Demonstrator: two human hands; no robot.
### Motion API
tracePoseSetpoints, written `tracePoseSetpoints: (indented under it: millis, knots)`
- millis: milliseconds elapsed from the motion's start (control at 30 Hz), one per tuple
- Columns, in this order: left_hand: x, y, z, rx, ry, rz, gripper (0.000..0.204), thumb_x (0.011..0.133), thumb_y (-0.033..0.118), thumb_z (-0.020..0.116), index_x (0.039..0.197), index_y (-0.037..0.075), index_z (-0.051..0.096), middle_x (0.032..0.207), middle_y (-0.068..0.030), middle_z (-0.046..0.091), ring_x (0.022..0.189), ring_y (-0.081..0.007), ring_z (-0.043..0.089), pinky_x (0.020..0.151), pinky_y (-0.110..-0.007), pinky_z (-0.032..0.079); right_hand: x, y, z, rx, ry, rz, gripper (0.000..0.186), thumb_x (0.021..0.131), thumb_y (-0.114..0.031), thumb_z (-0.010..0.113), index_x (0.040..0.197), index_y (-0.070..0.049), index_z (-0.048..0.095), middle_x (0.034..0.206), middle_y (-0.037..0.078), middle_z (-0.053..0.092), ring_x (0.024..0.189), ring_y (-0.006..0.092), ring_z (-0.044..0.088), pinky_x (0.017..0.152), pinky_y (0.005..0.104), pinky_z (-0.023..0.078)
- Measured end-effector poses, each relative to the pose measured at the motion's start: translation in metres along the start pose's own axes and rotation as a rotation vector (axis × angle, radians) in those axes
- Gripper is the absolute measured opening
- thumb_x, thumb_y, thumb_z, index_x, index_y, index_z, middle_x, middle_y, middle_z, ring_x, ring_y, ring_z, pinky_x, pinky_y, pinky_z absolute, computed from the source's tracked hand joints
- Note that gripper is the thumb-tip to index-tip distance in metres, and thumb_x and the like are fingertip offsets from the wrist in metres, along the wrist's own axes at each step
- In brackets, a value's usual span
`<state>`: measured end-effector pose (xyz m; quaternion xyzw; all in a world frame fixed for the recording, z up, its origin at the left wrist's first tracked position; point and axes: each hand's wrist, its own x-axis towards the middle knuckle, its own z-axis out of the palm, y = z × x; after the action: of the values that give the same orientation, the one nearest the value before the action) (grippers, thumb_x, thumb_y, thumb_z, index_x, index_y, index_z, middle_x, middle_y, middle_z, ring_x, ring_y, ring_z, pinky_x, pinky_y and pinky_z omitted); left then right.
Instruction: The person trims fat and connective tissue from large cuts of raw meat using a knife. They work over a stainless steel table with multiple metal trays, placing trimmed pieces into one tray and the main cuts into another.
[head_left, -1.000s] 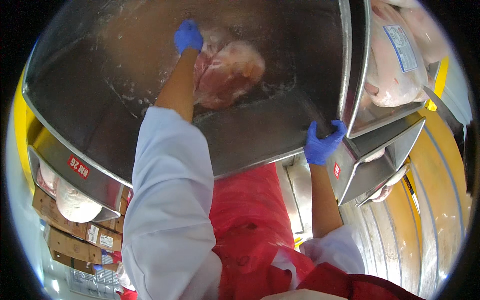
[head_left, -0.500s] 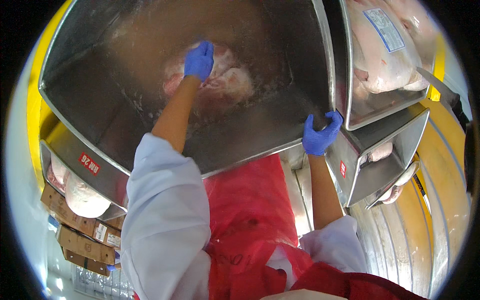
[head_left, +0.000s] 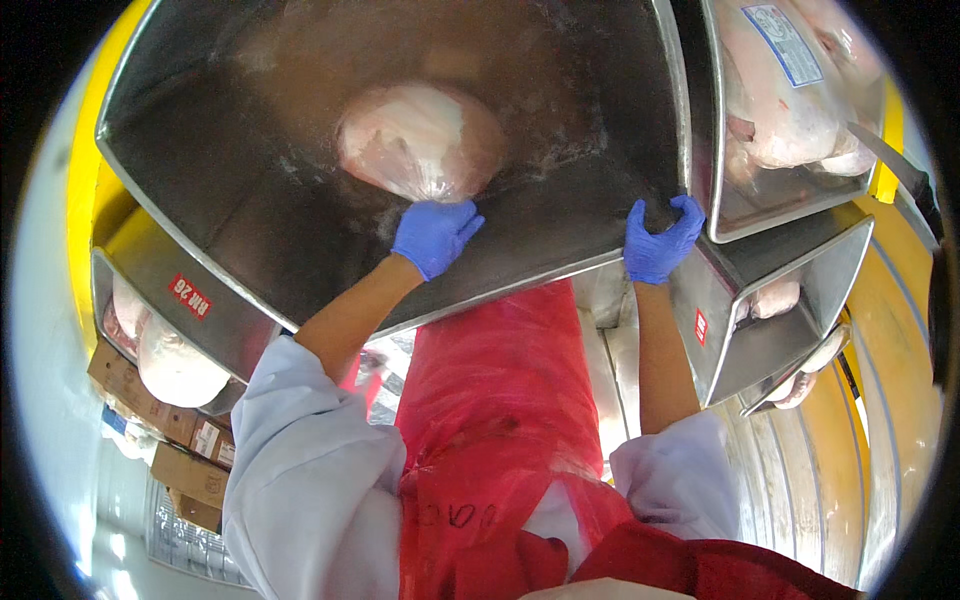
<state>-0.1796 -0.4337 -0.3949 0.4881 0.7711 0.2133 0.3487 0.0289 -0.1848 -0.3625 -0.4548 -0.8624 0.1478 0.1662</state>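
A large bagged piece of meat (head_left: 415,130), pink and white in clear plastic, lies in a deep steel bin (head_left: 270,270). The plastic narrows into folds at the near end of the piece. My left hand (head_left: 437,238), in a blue glove, is closed on those folds, its thumb pointing right. My right hand (head_left: 663,240), also blue-gloved, is curled over the near right corner of the bin, with thumb and fingers around the rim. Brownish wet residue coats the bin floor around the meat.
At the upper right another steel bin (head_left: 790,210) holds large bagged meat pieces (head_left: 785,110) with a label. A dark-handled knife (head_left: 885,155) sticks out beside it. Smaller bins with meat stand lower right (head_left: 770,350) and left (head_left: 165,360). Cardboard boxes (head_left: 190,470) are stacked lower left.
My left hand has moved from on top of the meat toward me, onto the gathered plastic. The meat looks turned, with its pale side up. My right hand stays at the bin corner.
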Motion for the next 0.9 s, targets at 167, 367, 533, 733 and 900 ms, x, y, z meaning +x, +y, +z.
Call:
tracePoseSetpoints:
  millis: [167, 367, 533, 733, 900]
  knots:
    - [-0.003, 0.070, 0.026, -0.245, -0.260, -0.080, 0.027, 0.091, 0.033, 0.058, 0.083, 0.007, 0.060, 0.081, -0.0217, 0.063, 0.074, -0.0433, 0.061, 0.068, -0.053, 0.048, 0.015, -0.059, -0.007, -0.306, -0.063, -0.211, 0.043, 0.073, -0.033, 0.074, 0.107, -0.012, 0.059, 0.111, 0.016, 0.055, 0.109, 0.0354, 0.050, 0.097, 0.0508, 0.033]
    - [0.045, -0.131, 0.025, -0.119, 0.582, -0.523, 0.037, 0.081, 0.033, 0.074, 0.102, 0.003, 0.068, 0.101, -0.0187, 0.068, 0.091, -0.0337, 0.063, 0.081, -0.046, 0.049, 0.023, -0.106, 0.024, -0.120, -0.551, -0.169, 0.044, 0.074, -0.039, 0.072, 0.107, -0.013, 0.063, 0.113, 0.012, 0.057, 0.110, 0.0327, 0.052, 0.099, 0.0509, 0.033]
    - [0.021, -0.316, 0.034, -0.314, 0.456, -1.271, 0.066, 0.079, 0.058, 0.065, 0.120, 0.006, 0.064, 0.115, -0.0243, 0.064, 0.112, -0.0374, 0.061, 0.097, -0.047, 0.047, 0.005, -0.092, 0.018, -0.173, -0.726, -0.063, 0.043, 0.075, -0.040, 0.072, 0.107, -0.012, 0.063, 0.114, 0.014, 0.058, 0.112, 0.0339, 0.052, 0.098, 0.0510, 0.033]
    - [0.055, -0.340, 0.028, 0.188, -0.049, -0.989, 0.035, 0.092, 0.021, 0.048, 0.118, 0.003, 0.065, 0.122, -0.0232, 0.062, 0.115, -0.0368, 0.060, 0.098, -0.047, 0.048, -0.020, -0.076, 0.013, -0.113, -0.755, 0.011, 0.044, 0.077, -0.038, 0.074, 0.110, -0.011, 0.062, 0.113, 0.015, 0.059, 0.110, 0.0348, 0.052, 0.096, 0.0492, 0.036]
    - [0.059, -0.337, 0.026, 0.292, 0.195, -0.908, 0.031, 0.091, 0.014, 0.047, 0.112, 0.000, 0.066, 0.114, -0.0246, 0.064, 0.107, -0.0378, 0.063, 0.092, -0.047, 0.050, -0.022, -0.095, 0.010, 0.076, -0.800, 0.004, 0.040, 0.080, -0.031, 0.074, 0.109, -0.007, 0.061, 0.107, 0.016, 0.061, 0.103, 0.0353, 0.056, 0.089, 0.0430, 0.044]
